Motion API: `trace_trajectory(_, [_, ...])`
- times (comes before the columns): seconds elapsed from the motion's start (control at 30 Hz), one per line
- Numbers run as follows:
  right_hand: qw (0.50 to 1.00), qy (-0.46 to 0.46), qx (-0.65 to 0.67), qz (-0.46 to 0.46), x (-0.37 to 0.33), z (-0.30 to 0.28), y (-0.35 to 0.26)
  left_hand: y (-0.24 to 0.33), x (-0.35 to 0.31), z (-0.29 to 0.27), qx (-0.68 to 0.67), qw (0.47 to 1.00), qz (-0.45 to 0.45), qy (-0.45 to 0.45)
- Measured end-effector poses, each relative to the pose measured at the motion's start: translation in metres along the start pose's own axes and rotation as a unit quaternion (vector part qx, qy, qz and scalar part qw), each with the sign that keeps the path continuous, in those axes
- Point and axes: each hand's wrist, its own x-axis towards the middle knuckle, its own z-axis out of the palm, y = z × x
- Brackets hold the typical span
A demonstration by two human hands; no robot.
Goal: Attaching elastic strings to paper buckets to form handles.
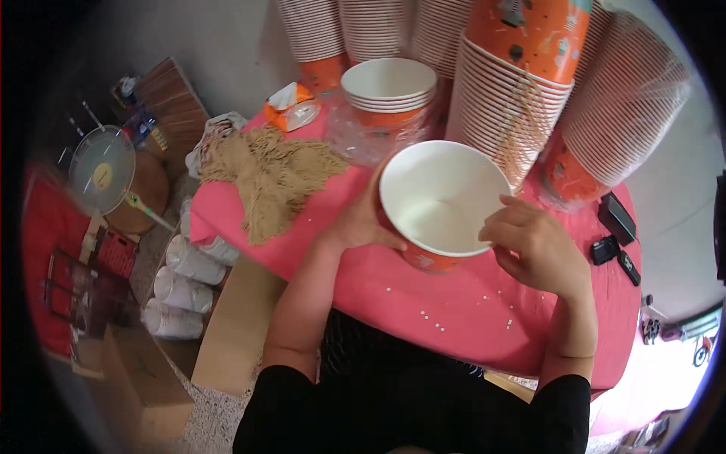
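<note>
Over the pink-covered table, a large paper bucket [446,193], white inside and orange outside, is tilted so that its open mouth faces me. My left hand [363,216] wraps around its left side, with the thumb along the front and the other fingers mostly hidden behind the wall. At the right rim is my right hand [535,242], its fingers curled and the tips on the edge, closed on the bucket's rim. The inside of the bucket looks bare. Small white dots [431,321] lie scattered on the cloth just below it.
Tall stacks of nested paper buckets [507,98] line the back of the table. A short stack [389,91] sits in clear plastic. A tan cloth [272,178] lies left, beside an orange-and-white packet [291,106]. Small black objects [616,227] rest at the right edge. Cardboard boxes [238,325] stand at left.
</note>
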Motion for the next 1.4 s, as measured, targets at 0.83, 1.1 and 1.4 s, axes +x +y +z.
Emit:
trace_trajectory(0.83, [0.999, 0.002, 0.024, -0.033, 0.017, 0.034, -0.010, -0.004, -0.022, -0.138, 0.637, 0.756, 0.000, 0.153])
trace_trajectory(1.1, [0.999, -0.005, 0.021, -0.033, 0.017, 0.034, -0.009, -0.022, -0.002, -0.144, 0.647, 0.754, -0.011, 0.118])
trace_trajectory(1.4, [0.999, 0.005, 0.024, -0.038, 0.016, 0.033, -0.009, -0.027, 0.002, -0.147, 0.667, 0.743, -0.018, 0.043])
